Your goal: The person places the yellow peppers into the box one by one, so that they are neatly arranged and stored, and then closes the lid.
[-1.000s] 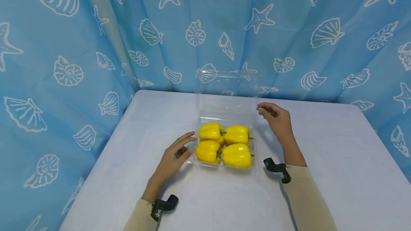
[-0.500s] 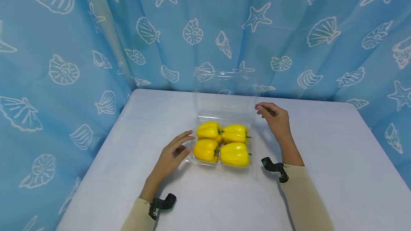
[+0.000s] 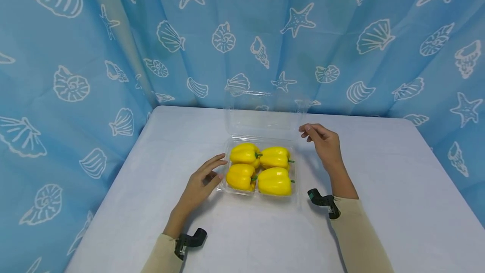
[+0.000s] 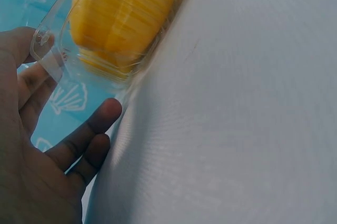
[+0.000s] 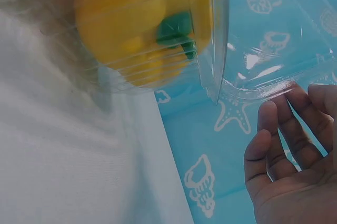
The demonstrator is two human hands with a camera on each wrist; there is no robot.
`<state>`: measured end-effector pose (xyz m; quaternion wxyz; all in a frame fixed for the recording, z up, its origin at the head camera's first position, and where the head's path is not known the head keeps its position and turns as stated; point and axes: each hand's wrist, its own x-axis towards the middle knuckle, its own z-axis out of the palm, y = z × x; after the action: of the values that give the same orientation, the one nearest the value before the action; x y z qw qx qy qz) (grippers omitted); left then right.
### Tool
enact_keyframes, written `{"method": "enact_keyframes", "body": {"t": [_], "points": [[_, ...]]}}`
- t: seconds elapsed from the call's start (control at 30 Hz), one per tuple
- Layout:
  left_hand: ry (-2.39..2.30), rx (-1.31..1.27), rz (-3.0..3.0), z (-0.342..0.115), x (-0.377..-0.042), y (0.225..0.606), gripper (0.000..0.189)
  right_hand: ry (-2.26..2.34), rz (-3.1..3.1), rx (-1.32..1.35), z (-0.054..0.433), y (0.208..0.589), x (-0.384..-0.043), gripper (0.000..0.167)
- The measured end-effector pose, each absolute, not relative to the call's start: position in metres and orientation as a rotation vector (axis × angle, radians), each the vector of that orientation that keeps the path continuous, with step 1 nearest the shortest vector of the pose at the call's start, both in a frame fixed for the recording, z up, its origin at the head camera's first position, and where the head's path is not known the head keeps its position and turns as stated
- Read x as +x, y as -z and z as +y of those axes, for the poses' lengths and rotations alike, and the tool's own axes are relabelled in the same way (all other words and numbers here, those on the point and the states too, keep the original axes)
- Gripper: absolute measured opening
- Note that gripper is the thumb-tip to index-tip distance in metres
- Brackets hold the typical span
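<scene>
Several yellow bell peppers (image 3: 274, 182) with green stems lie in two rows inside a clear plastic clamshell box (image 3: 248, 193). Its hinged transparent lid (image 3: 265, 117) stands raised at the back. My left hand (image 3: 201, 184) is at the box's left side, fingers extended, with the thumb by the front-left rim corner. In the left wrist view the thumb (image 4: 18, 45) overlaps that rim, and the lower fingers hang apart from it. To the right, my right hand (image 3: 323, 140) pinches the lid's side edge between thumb and index finger. The right wrist view shows the index fingertip right at the lid's edge.
A white cloth covers the table (image 3: 379, 180) around the box. Behind and to the left hangs a blue curtain (image 3: 151, 54) with white shells and starfish. Each sleeve carries a small black wrist camera (image 3: 191, 241).
The lid's top edge has dipped slightly, and my right hand has lowered a little with it. My left hand keeps its place at the box. The head view has shifted slightly.
</scene>
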<state>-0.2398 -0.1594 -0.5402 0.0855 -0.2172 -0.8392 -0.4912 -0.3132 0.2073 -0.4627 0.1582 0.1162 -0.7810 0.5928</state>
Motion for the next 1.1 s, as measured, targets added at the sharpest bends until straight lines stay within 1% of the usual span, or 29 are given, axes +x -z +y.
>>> {"method": "enact_keyframes", "body": {"t": [0.57,1.1], "points": [[1.475,-0.677,-2.472,-0.158,-0.241,0.541,0.039,-1.726,-2.27,0.252,0.206,0.465,-0.301,0.032],[1.521,-0.667,-2.452,-0.158,-0.239,0.54,0.037,-1.722,-2.287,0.264,0.208,0.469,-0.294,0.03]]}}
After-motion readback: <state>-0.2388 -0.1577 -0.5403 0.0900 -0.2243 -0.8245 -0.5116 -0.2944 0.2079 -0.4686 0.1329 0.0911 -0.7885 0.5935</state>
